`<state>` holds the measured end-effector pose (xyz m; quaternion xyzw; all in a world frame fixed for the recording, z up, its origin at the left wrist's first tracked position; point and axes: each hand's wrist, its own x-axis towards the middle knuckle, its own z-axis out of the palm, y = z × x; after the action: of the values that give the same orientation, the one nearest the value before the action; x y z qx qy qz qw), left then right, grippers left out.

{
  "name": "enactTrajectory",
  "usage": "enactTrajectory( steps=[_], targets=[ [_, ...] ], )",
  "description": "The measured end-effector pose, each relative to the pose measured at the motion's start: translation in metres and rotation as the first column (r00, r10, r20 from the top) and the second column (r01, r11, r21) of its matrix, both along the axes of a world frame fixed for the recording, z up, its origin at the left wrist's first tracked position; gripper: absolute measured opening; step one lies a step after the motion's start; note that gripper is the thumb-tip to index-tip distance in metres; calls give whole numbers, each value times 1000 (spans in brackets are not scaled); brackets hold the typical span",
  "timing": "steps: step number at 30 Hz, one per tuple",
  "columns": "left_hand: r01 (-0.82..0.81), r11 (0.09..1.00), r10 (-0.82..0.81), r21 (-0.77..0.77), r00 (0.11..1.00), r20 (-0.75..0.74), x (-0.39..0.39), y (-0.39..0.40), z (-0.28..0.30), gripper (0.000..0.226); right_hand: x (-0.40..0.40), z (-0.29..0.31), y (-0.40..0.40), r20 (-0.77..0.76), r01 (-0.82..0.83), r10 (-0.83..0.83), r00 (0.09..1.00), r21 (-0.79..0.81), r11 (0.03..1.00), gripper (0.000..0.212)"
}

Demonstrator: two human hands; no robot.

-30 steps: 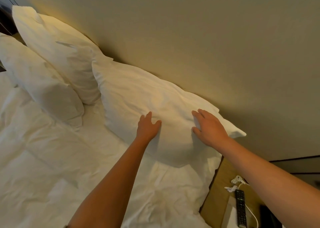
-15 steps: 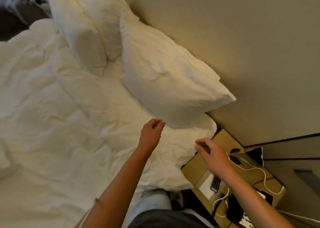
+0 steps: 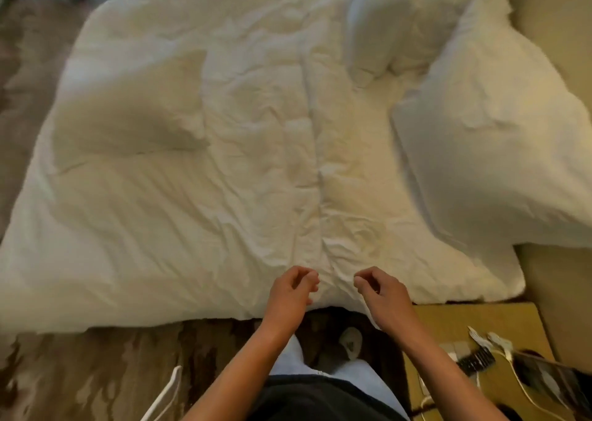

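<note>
White crumpled duvet [image 3: 224,180]: near edge now under both hands. Left hand [image 3: 293,292] and right hand [image 3: 381,295] have left the plump white pillow [image 3: 496,151]; fingers loosely curled, gripping nothing.

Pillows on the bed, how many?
3: large pillow at right by the wall; front pillow and back pillow at the far end. Lump at left may be a fourth.
</note>
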<state>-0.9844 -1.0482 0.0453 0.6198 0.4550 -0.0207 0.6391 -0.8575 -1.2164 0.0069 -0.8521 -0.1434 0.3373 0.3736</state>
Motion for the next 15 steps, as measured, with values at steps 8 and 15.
enactTrajectory(
  steps=[8,15],
  targets=[
    [-378,924,379,-51,926,-4,-135,122,-9,18,-59,26,217,91,-303,298,950,45,952,11],
    [-480,871,481,-108,877,-17,-203,253,-17,18,-117,37,354,115,-343,338,934,25,939,11]
  ],
)
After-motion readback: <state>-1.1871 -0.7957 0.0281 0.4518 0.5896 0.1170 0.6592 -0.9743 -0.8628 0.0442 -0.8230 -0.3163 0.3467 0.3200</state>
